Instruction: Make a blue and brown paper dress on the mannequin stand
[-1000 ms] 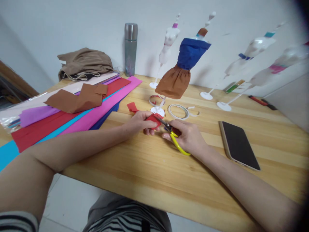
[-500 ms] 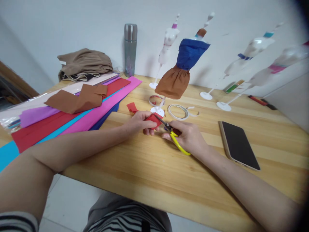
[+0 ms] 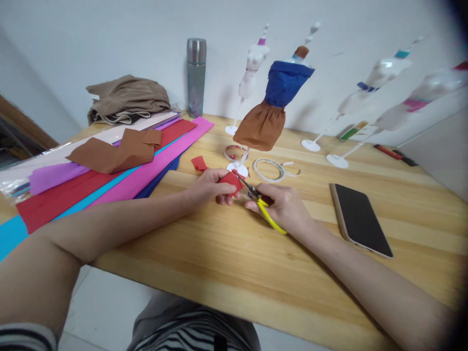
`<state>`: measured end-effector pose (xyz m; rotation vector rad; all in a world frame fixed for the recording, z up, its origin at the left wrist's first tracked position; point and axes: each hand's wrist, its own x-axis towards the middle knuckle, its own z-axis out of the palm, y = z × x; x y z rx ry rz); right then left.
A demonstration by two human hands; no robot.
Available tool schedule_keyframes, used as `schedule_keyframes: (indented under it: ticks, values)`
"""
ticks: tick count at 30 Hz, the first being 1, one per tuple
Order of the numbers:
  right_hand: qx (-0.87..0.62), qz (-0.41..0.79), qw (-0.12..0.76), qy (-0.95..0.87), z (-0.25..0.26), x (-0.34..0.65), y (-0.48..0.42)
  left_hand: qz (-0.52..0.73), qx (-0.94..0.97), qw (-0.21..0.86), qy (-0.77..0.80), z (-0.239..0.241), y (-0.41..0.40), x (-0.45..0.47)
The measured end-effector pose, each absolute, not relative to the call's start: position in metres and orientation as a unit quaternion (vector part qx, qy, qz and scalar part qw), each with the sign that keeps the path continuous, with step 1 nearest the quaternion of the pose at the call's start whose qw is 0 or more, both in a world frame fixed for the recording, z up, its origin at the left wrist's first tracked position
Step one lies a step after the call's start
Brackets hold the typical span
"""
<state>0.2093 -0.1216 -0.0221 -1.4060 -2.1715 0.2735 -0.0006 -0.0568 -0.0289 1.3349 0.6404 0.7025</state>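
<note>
My left hand (image 3: pixel 209 186) pinches a small piece of red paper (image 3: pixel 231 181) just above the wooden table (image 3: pixel 234 263). My right hand (image 3: pixel 284 207) is closed round the yellow handles of small scissors (image 3: pixel 262 206), whose blades reach into the red piece's right edge. A second red scrap (image 3: pixel 199 163) lies behind my left hand. Just beyond stands a small mannequin (image 3: pixel 272 100) dressed in a blue paper top and brown paper skirt.
Coloured paper sheets (image 3: pixel 109 170) and a brown piece (image 3: pixel 117 151) cover the table's left. Tape rolls (image 3: pixel 269 168) lie behind my hands. A dark phone (image 3: pixel 360 219) rests at the right. Bare mannequins (image 3: pixel 369 85), a metal flask (image 3: pixel 196 75) and folded brown cloth (image 3: pixel 127 97) stand along the wall.
Both hands stay in place on the red paper and scissors; only the view has shifted very slightly.
</note>
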Motion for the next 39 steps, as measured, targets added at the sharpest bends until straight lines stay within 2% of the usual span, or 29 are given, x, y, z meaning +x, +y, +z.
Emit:
schedule_keyframes:
  ticks: [20,29,39]
  values:
    - [-0.515,0.095,0.245,-0.816,-0.0230,0.2111,-0.1225,0.302,0.598,0.689,0.276,-0.0300,-0.0549,-0.0012]
    - [-0.534,0.082,0.209,-0.815,-0.0207,0.2082,-0.1252,0.280,0.622,0.672,0.287,-0.0249,-0.0591,-0.0030]
    - [-0.532,0.085,0.232,-0.810,-0.0219,0.2079,-0.1239,0.266,0.632,0.668,0.289,-0.0242,-0.0583,-0.0021]
